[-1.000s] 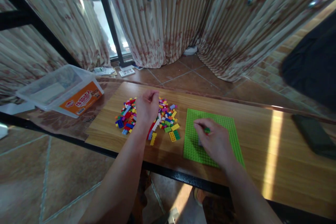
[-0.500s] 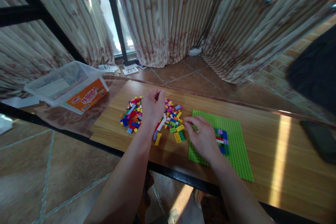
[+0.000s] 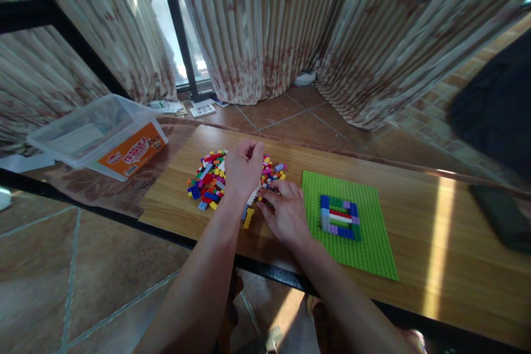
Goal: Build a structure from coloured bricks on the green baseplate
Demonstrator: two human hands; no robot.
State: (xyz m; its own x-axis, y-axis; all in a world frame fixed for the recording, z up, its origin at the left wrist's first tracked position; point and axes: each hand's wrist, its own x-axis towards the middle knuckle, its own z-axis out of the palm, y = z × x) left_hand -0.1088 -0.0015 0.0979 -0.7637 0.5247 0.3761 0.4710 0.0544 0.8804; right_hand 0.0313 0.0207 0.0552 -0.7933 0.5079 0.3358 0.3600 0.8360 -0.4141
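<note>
A heap of small coloured toy bricks lies on the table under both hands. My left hand hovers over its middle, fingers curled closed; whatever they hold is hidden. My right hand is at the heap's right side, thumb and forefinger close together among the bricks. What sits between those fingertips is too small to make out. Right of this hand lies a green baseplate. On it stands a rectangular frame of blue, purple and green bricks, with a red and a white strip inside.
A clear plastic box with an orange label stands at the left of the wooden table. A dark phone-like object lies at the right end. Beyond the table hang striped curtains. Papers lie past the far edge.
My right hand has moved left, from the baseplate's edge into the brick heap, uncovering the brick frame. My left hand stays over the heap, closed. The view has shifted slightly.
</note>
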